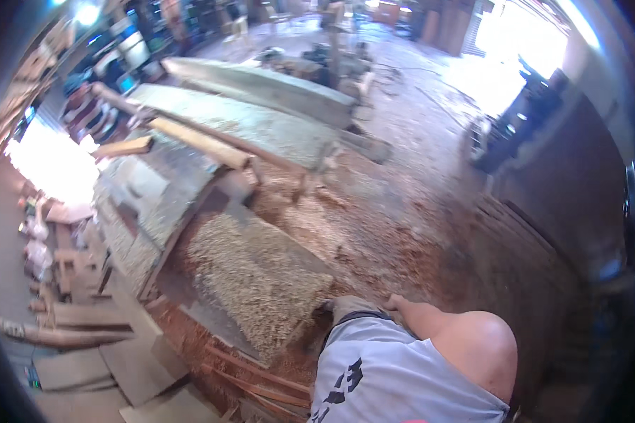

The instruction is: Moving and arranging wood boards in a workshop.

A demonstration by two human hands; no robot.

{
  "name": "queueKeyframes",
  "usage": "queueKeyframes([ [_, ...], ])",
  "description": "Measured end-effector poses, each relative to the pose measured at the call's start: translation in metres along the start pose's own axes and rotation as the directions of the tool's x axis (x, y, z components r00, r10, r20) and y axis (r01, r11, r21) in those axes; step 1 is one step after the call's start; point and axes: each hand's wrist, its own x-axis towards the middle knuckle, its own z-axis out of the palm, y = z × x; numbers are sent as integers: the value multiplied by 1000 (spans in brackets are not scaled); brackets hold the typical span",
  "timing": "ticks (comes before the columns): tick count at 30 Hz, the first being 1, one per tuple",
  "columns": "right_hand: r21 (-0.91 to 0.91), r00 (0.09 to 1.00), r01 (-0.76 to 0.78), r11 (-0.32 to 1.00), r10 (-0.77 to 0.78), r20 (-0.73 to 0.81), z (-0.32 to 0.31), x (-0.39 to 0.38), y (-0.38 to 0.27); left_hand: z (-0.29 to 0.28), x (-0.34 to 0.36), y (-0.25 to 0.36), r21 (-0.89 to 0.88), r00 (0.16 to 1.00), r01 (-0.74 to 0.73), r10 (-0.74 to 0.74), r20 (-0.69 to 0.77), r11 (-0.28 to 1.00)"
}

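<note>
Fingers hidden, so cannot tell if open or closed. Only a bare right arm [437,324] shows, near the big heap of pale wood shavings [257,278] on the floor. Heap still big; plenty left.

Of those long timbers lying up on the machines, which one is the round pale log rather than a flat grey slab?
The round pale log is the short one lying slantwise on the near machine bed. The flat grey slabs behind it are broader, longer and dusted with sawdust.
</note>
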Motion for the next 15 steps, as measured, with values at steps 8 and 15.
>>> queueKeyframes([
  [8, 349, 975, -159, 923, 203, -92, 67, -93, 119, -38, 10, 9, 114, 995, 63, -72, 76, 991],
  [15, 244, 944, -143, 959, 206, -259, 102, -96, 173, 12, -1, 48, -145, 990, -119, 129, 63, 982],
])
